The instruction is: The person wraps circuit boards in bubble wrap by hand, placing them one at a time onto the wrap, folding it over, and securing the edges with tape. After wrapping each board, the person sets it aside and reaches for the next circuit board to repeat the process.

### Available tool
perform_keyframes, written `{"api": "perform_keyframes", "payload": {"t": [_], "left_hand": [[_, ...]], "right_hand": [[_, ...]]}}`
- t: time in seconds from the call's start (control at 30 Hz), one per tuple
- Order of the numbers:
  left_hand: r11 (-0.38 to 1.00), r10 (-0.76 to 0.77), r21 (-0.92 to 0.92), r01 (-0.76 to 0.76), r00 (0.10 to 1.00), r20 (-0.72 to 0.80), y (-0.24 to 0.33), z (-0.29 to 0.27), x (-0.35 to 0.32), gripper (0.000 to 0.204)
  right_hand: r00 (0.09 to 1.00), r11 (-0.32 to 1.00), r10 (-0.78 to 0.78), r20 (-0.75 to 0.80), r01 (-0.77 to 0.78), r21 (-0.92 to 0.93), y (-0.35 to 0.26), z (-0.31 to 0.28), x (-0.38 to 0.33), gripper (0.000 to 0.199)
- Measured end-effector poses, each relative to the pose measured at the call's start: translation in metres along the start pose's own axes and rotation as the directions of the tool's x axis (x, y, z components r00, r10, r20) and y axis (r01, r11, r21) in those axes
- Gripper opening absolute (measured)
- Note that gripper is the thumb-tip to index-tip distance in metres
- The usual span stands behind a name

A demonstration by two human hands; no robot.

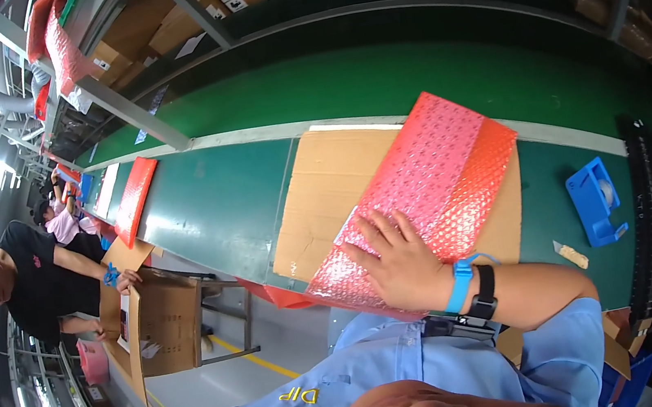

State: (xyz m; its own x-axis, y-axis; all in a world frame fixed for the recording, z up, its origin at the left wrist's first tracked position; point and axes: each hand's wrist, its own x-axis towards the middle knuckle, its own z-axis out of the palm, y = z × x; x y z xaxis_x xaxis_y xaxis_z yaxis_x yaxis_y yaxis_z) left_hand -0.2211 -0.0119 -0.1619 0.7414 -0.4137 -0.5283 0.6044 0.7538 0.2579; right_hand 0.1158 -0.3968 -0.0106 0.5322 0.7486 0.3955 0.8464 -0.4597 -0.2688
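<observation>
My right hand [404, 267] lies flat, fingers spread, on a pink and red bubble-wrap bag [452, 162]. A blue band and a black band are around its wrist. The bag rests at a slant over a flat brown cardboard sheet [323, 179] on the green worktable [218, 193], its lower end reaching the table's near edge. Whether anything is inside the bag, I cannot tell. My left hand is out of view.
Right of the cardboard stand a blue tape dispenser [593, 201], a small pale scrap [570, 254] and a long black ridged strip [651, 218]. Another red bubble-wrap bag [136, 200] lies leftward. A co-worker [39, 274] at left handles an open cardboard box [165, 323].
</observation>
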Motion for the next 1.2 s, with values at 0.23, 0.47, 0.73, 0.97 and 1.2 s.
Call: {"api": "perform_keyframes", "payload": {"t": [0.23,0.47,0.73,0.97,1.2], "left_hand": [[0.973,0.070,0.224,-0.045,0.992,-0.104,-0.028,0.018,-0.039,0.032],[0.929,0.169,0.362,-0.081,0.961,-0.219,-0.084,0.040,-0.051,0.032],[0.851,0.153,0.521,0.064,0.919,-0.364,-0.083,0.064,-0.064,0.033],[0.903,-0.109,0.235,0.358,0.723,-0.682,-0.034,0.075,-0.092,0.036],[0.934,0.343,0.068,-0.351,0.823,-0.453,0.036,-0.008,0.004,0.062]], "right_hand": [[0.999,0.998,0.007,0.050,-0.010,0.068,-0.006,-0.004,-0.001,0.060],[0.994,0.998,-0.030,0.102,0.024,0.061,-0.008,-0.007,0.003,0.062],[0.992,0.999,-0.029,0.123,0.027,0.022,-0.005,-0.006,0.007,0.061],[0.989,0.999,-0.033,0.147,0.026,0.047,-0.010,-0.007,0.005,0.061],[0.987,1.000,-0.003,0.159,0.005,-0.010,-0.006,-0.006,0.006,0.063]]}}
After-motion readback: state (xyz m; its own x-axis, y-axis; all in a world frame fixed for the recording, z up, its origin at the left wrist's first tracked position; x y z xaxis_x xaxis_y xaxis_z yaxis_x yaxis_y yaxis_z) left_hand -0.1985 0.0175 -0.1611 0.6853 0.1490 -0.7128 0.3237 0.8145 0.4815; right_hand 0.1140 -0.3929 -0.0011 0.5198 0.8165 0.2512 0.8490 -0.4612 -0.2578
